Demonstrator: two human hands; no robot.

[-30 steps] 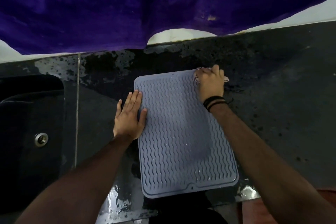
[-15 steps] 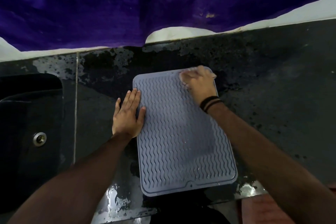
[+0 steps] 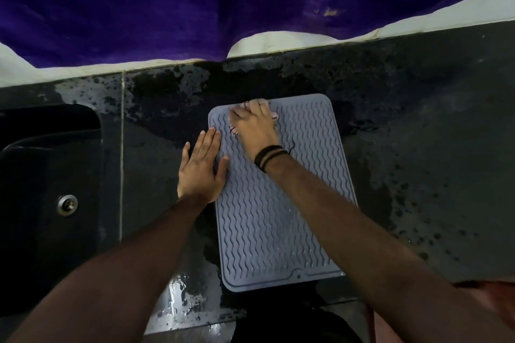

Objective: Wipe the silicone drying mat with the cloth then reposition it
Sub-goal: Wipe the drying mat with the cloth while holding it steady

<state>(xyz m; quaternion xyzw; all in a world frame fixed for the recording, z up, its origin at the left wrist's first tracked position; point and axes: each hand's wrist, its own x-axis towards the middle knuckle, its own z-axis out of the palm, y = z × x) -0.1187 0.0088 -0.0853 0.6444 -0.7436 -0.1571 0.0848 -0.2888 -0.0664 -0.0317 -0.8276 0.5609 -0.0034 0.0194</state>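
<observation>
A grey-blue silicone drying mat (image 3: 278, 217) with wavy ridges lies flat on the dark wet counter, its long side running away from me. My right hand (image 3: 255, 128) presses a small pale cloth (image 3: 274, 114) onto the mat's far left corner; only the cloth's frayed edges show around the fingers. My left hand (image 3: 202, 168) lies flat with fingers spread on the mat's left edge, half on the counter.
A dark sink (image 3: 47, 203) with a metal drain (image 3: 67, 205) sits at the left. The black counter (image 3: 432, 161) is wet and blotchy around the mat. A purple cloth (image 3: 195, 0) hangs over the white wall behind. The counter's front edge runs just below the mat.
My right hand has slid the cloth leftward along the mat's far edge, from the far right corner to the far left corner. My left hand has stayed put.
</observation>
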